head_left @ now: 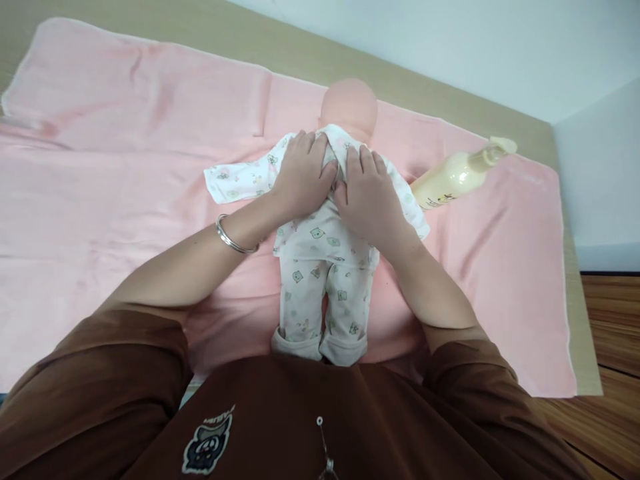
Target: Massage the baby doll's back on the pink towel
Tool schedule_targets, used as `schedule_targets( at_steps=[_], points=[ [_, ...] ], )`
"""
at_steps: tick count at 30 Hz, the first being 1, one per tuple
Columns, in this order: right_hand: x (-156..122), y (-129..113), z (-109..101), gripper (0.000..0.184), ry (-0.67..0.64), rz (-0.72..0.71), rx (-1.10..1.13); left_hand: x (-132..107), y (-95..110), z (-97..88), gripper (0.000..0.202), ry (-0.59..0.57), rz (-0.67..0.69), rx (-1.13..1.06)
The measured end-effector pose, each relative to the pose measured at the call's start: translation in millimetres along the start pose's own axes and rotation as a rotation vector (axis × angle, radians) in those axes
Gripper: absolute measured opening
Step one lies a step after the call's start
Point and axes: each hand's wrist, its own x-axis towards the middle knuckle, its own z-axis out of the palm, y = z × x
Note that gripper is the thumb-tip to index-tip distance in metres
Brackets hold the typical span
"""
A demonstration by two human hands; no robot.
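A baby doll (349, 110) in a white printed suit (320, 267) lies on a pink blanket (125, 167), head away from me, legs toward me. My left hand (303, 175) rests on the doll's chest at the left, fingers together and pressed on the cloth near the collar. My right hand (367, 193) lies beside it on the right of the chest, fingers likewise laid on the fabric. The thumbs meet at the middle of the shirt front. A silver bangle (231, 238) circles my left wrist.
A cream pump bottle (457, 177) lies on its side on the blanket, just right of the doll's shoulder. The blanket covers a tan table (583, 320) against a pale wall; wooden floor (613, 333) shows at the right.
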Motion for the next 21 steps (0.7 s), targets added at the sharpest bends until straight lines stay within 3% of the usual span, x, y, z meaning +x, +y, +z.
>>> schedule_targets(
  at_steps=[3, 8, 21],
  points=[
    [12.4, 8.2, 2.3, 0.057, 0.060, 0.019, 0.055, -2.5, 2.1, 0.5, 0.049, 0.029, -0.052, 0.020],
    [28.6, 23.1, 5.3, 0.048, 0.054, 0.182, 0.082, -3.2, 2.0, 4.6, 0.049, 0.063, -0.111, 0.000],
    [29.6, 26.5, 25.0, 0.049, 0.184, 0.221, 0.011, 0.1, -9.9, 15.7, 0.047, 0.122, -0.093, 0.013]
  ],
)
